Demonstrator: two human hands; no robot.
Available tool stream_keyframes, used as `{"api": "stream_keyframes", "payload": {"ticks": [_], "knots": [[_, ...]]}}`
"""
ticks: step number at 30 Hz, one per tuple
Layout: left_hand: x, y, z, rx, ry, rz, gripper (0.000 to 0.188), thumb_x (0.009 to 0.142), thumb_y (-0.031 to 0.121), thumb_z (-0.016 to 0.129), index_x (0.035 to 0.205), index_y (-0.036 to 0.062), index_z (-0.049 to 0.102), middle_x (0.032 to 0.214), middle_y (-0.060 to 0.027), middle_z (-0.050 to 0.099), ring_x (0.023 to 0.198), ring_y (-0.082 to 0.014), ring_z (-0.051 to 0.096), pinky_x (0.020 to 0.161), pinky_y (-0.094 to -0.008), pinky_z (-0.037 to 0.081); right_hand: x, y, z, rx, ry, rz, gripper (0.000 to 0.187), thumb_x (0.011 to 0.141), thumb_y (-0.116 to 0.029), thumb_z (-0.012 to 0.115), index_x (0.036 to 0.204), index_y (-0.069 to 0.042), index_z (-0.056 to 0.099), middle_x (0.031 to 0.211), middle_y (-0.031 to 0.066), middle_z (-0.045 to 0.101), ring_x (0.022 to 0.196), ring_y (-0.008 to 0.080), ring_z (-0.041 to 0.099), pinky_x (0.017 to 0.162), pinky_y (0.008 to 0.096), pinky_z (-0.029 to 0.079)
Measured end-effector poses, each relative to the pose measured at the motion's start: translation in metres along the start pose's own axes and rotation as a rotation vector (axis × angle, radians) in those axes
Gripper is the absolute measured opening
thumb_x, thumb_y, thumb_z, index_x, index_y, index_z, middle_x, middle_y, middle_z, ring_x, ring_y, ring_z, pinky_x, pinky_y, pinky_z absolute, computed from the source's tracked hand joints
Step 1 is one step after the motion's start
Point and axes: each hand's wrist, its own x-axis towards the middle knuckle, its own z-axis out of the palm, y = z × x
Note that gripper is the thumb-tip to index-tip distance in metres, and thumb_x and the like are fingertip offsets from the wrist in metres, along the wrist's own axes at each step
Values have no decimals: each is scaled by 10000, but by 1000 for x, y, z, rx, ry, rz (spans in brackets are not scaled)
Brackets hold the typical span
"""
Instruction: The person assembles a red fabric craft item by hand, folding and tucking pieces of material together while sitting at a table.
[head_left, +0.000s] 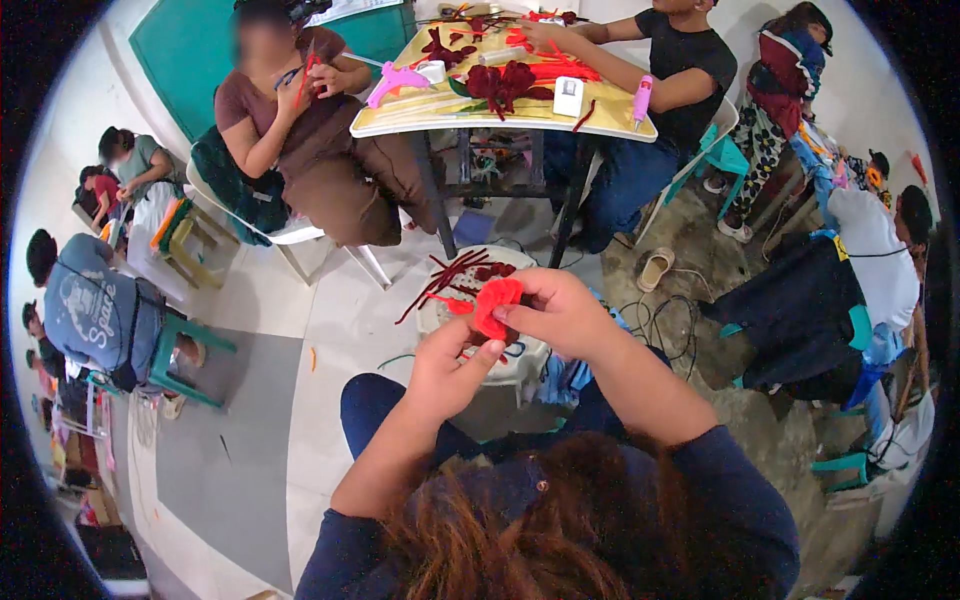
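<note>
Between my two hands is a bright red, fuzzy, rounded pipe-cleaner piece [494, 303] that looks like a flower or petals. My right hand [562, 312] pinches it from the right, thumb pressed on its front. Lower on its left side, my left hand [450, 362] has thumb and fingers closed at its edge. Just beyond and below my hands is a small white stool [430, 318]. Dark red pipe cleaners [445, 280] lie across its top, beside a loose red piece [452, 304]. My hands hide part of the stool top.
Ahead stands a yellow-topped table [420, 118] with dark red fuzzy flowers [505, 85] and pink glue guns [395, 82], [642, 98]. Two people work there, one holding scissors. Black cables [660, 325] and a sandal [655, 270] lie on the floor, right. A draped dark cloth [790, 310] hangs farther right.
</note>
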Motion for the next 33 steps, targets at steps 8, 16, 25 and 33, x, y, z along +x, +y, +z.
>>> {"api": "stream_keyframes", "payload": {"ticks": [8,16,25,33], "knots": [[5,-12,-1,602,52,326,177,779,62,630,939,4,581,816,-160,616,744,-281,618,646,-329,471,-2,16,9,-602,252,-234,151,767,-147,604,873,-47,646,740,131,594,657,243,578,585,335,440],[-1,-21,-3,113,3,-38,139,774,58,639,897,13,591,784,-131,611,717,-247,615,627,-333,464,-3,11,10,-515,168,-121,127,772,-140,571,833,-35,611,728,155,573,679,321,551,597,383,428],[-5,-19,4,447,48,42,158,792,76,614,928,5,581,821,-149,609,804,-272,614,705,-352,469,-4,24,14,-805,176,-220,102,768,-102,528,767,-2,548,737,178,551,724,356,536,649,434,427],[5,0,4,515,169,106,267,830,124,569,1062,-5,538,859,-190,614,792,-310,624,708,-359,491,-5,23,13,-907,79,-198,138,785,-137,523,784,-1,546,735,191,558,724,370,546,642,451,432]]}}
